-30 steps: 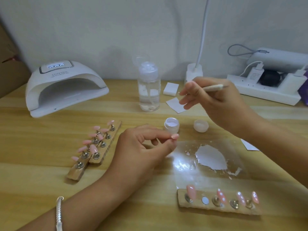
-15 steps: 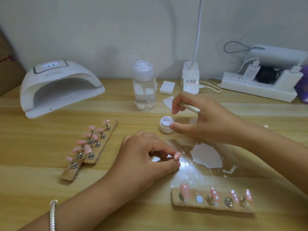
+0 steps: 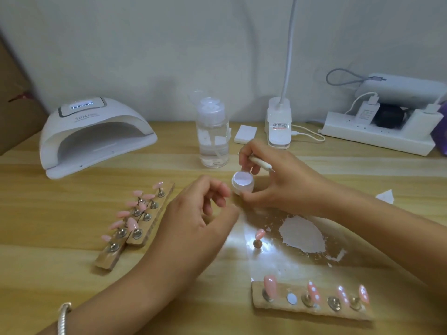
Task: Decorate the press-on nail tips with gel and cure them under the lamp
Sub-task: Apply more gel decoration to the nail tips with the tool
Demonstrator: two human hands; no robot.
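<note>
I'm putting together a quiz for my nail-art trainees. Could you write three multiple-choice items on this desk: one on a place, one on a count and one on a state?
1. The single pink nail tip on a round stand stands:
A) on the clear plastic sheet
B) under the lamp
C) on a shelf

2. How many nail tips are on the near wooden strip?
A) two
B) four
C) six

3. The small white gel jar in the right hand is:
A) capped
B) open
C) sealed with tape

Answers:
1. A, it sits on the glossy sheet, apart from the left hand.
2. B, four tips stand there beside one bare metal disc.
3. B, its pale contents show from above.
</note>
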